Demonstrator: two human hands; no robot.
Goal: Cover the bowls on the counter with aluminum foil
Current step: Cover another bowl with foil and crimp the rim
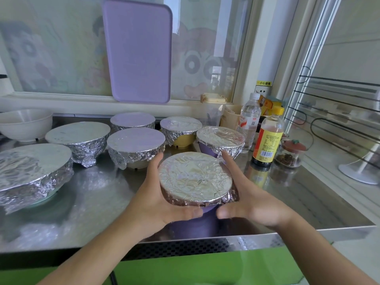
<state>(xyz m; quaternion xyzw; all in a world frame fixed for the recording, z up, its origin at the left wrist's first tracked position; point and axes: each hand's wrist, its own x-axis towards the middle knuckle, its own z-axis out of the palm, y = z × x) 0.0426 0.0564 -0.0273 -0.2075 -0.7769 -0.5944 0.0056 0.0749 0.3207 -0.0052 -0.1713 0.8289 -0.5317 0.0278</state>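
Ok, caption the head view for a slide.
Both hands press foil around a purple bowl.

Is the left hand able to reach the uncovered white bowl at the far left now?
Probably not at once. The left hand grips the foil-covered purple bowl together with the right hand. Once freed, it would have to pass over foil-covered bowls to the white bowl.

One camera only, worn on the person's head, looking forward and down over the counter [98, 194] from close by. It faces the window [205, 58] behind; both forearms reach in from the lower edge. The wide lens bends the edges.
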